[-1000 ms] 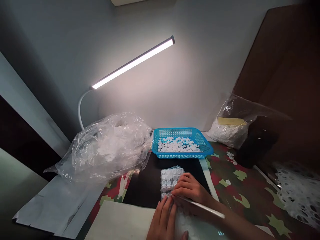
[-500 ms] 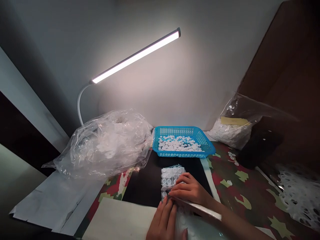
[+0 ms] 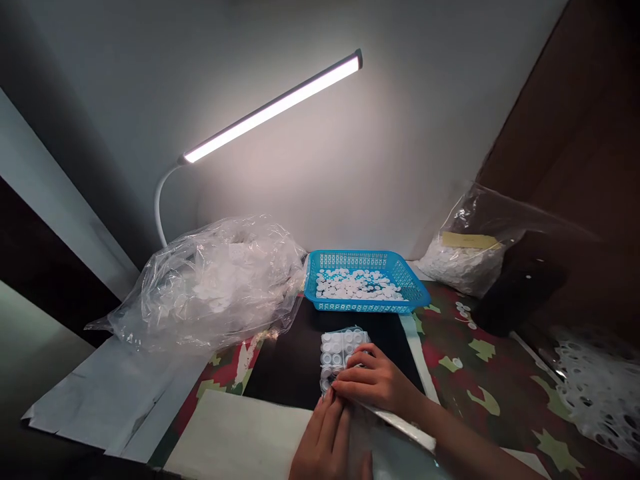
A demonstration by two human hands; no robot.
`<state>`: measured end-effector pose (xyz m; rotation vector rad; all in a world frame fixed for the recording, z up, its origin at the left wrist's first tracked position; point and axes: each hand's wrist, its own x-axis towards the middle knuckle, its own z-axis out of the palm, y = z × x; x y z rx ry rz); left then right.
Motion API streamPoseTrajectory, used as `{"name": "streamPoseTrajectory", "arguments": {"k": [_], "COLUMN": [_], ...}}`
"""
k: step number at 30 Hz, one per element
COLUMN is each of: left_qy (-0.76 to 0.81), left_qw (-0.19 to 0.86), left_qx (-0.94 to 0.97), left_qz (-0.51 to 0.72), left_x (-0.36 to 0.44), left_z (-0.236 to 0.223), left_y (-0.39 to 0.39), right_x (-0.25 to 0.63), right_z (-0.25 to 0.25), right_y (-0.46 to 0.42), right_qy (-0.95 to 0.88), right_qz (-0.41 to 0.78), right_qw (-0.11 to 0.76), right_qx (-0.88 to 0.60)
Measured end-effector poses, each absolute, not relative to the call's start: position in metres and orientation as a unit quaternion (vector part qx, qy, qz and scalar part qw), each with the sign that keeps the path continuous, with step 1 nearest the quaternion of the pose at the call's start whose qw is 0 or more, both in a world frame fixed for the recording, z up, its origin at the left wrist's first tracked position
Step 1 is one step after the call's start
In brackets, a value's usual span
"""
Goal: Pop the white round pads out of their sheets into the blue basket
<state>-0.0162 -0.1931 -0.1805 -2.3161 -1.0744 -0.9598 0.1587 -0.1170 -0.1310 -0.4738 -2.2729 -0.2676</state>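
A block of small white round ring-topped pieces in rows (image 3: 332,359) lies on the black mat (image 3: 280,373). My right hand (image 3: 377,380) bends over the block's near right side with its fingers closed. A slim whitish stick-like tool (image 3: 405,427) runs out from beneath that palm; its tip is hidden. Against the block's near edge rest the fingertips of my left hand (image 3: 325,433), its fingers stretched out side by side. Below and between the hands lies a clear plastic sheet (image 3: 385,453), partly covered by them.
Behind the mat stands a blue basket (image 3: 367,307) holding many white discs. A large clear bag (image 3: 215,287) lies left, another bag of white pieces (image 3: 463,267) back right. Perforated white sheets (image 3: 600,393) are at far right. A lamp (image 3: 275,107) glows above.
Both hands have shifted very slightly left, staying at the block's near edge. The whitish tool has moved a little with the right hand.
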Motion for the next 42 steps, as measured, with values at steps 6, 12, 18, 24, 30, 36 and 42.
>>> {"name": "streamPoseTrajectory", "arguments": {"k": [6,12,18,24,30,36,42], "left_qy": [-0.387,-0.387,-0.430,-0.393,-0.405,-0.434,-0.462], "left_qw": [0.209,0.204,0.173,0.195,0.168,0.099,0.075], "left_qx": [-0.835,-0.840,-0.801,-0.840,-0.843,-0.843,-0.836], "left_qz": [-0.330,-0.323,-0.378,-0.319,-0.312,-0.303,-0.288], "left_x": [-0.018,-0.016,-0.006,-0.012,-0.015,-0.014,-0.014], "left_z": [-0.178,-0.175,-0.179,-0.171,-0.167,-0.157,-0.153], "left_y": [-0.193,-0.196,-0.197,-0.196,-0.198,-0.205,-0.209], "right_x": [0.159,0.154,0.146,0.148,0.152,0.161,0.165], "right_z": [-0.127,-0.124,-0.121,-0.123,-0.124,-0.112,-0.110], "right_y": [-0.116,-0.119,-0.124,-0.123,-0.123,-0.128,-0.128], "right_qy": [-0.894,-0.878,-0.839,-0.830,-0.853,-0.843,-0.834], "right_qz": [-0.087,-0.139,-0.197,-0.213,-0.073,0.160,0.186], "right_qw": [0.401,0.400,0.425,0.415,0.418,0.393,0.412], "right_qx": [-0.179,-0.223,-0.278,-0.304,-0.305,-0.331,-0.316]}}
